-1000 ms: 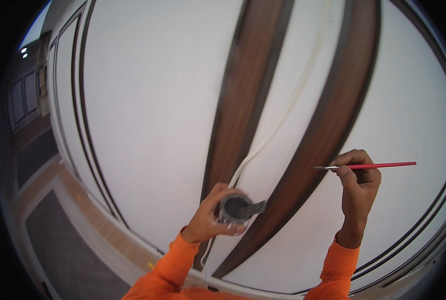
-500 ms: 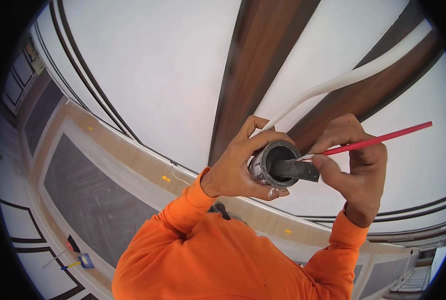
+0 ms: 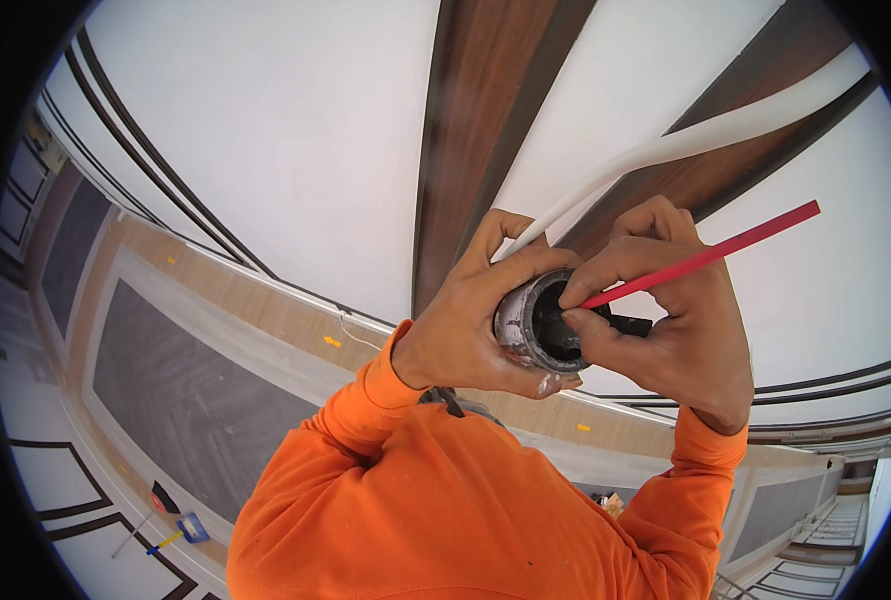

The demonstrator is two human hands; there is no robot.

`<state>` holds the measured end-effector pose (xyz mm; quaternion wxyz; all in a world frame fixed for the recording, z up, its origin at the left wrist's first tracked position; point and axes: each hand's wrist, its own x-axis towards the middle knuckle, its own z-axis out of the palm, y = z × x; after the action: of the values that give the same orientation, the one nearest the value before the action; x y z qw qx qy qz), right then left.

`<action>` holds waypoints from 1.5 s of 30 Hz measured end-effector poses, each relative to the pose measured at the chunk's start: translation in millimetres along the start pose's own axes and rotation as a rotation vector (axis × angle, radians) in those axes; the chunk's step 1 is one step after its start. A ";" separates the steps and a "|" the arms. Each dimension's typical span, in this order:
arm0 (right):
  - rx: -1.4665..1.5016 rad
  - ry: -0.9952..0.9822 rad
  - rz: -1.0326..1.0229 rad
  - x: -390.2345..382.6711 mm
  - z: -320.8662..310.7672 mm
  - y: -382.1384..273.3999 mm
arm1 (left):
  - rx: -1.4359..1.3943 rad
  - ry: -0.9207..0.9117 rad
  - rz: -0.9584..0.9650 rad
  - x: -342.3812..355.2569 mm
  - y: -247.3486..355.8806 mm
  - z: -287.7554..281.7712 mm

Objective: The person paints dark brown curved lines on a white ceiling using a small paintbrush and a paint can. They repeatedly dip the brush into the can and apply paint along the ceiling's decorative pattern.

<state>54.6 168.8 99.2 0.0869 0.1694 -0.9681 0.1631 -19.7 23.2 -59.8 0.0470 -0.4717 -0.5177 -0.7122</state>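
Observation:
In front of my chest, my left hand [image 3: 453, 325] is wrapped round a small round paint pot [image 3: 514, 328], its outside smeared with grey and white. The pot's mouth faces up and shows a dark inside. My right hand [image 3: 688, 318] pinches a thin paintbrush [image 3: 718, 253] by its red handle near the lower end. The brush tip is inside the pot, hidden by my fingers. A flat dark strip [image 3: 636, 326] sticks out over the pot's right rim, partly behind my right hand. White smears mark a left fingertip.
A long white tube [image 3: 686, 145] runs from the upper right down to my left hand. Ahead stands a white wall [image 3: 296, 130] with dark brown bands [image 3: 486, 110]. Grey covering [image 3: 186, 370] lies on the wood-toned floor. A blue-and-yellow tool [image 3: 191, 527] is at the lower left.
My right hand has moved left over the pot, taking the brush tip from the dark strip at the rim down into the pot. My left hand still holds the pot.

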 end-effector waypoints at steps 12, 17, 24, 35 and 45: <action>0.031 0.026 0.055 -1.2 -3.4 -6.8 | 0.018 -0.016 -0.004 -2.2 3.7 -3.1; -0.050 0.008 0.064 0.4 -14.1 -20.2 | -0.003 -0.043 -0.019 -2.0 9.3 -7.4; 0.119 0.189 0.128 -7.4 -9.1 -17.0 | 0.027 -0.052 -0.016 -4.2 13.1 -12.3; 1.355 0.695 0.004 -55.7 34.8 41.9 | 0.083 0.085 0.028 -16.9 10.0 -9.7; 1.095 0.877 -0.413 -36.8 -83.4 28.6 | 0.213 0.186 0.003 -5.8 10.0 -43.2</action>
<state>88.0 234.1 160.5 0.3985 0.2867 -0.5724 0.6568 -37.8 -17.6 -57.9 0.1458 -0.3969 -0.5832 -0.6936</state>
